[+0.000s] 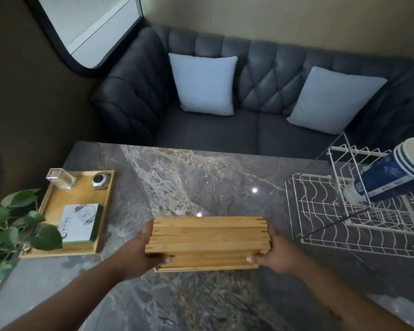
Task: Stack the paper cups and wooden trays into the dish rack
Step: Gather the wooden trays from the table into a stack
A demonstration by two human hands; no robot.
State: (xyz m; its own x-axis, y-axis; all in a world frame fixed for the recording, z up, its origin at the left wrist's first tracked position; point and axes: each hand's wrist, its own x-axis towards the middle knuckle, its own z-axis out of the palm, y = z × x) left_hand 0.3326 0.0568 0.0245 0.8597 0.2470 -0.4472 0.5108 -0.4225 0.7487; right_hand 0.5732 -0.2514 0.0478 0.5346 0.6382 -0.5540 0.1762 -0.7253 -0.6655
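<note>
A stack of several wooden trays [208,240] is held above the marble table, near its front middle. My left hand [139,254] grips the stack's left end and my right hand [275,253] grips its right end. A white wire dish rack [325,225] stands on the right of the table. A nested stack of blue and white paper cups [390,174] lies tilted on the rack's upper tier, open mouths toward the right edge of the view.
A larger wooden tray [58,201] at the left carries a clear box, a small round grey device and a white-and-green box. Plant leaves [14,225] overhang its near corner. A grey sofa with two pale cushions stands beyond the marble table [201,177].
</note>
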